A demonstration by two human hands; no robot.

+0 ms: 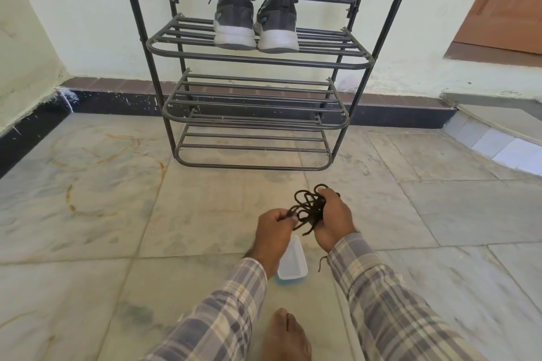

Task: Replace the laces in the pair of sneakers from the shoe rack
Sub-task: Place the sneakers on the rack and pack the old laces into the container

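Two dark sneakers with white soles stand heels toward me on the top shelf of a black metal shoe rack (258, 63): the left sneaker (234, 22) with laces tied, the right sneaker (277, 25) beside it. Low in the head view, my right hand (333, 221) grips a tangled bunch of black laces (308, 208). My left hand (274, 231) pinches a strand pulled out of that bunch. Both hands hover above the floor in front of the rack.
A small clear plastic container (293, 262) lies on the marble floor under my hands. My bare foot (284, 334) is at the bottom edge. The rack's two lower shelves hold nothing. A raised tiled step (504, 143) and wooden door are at the right.
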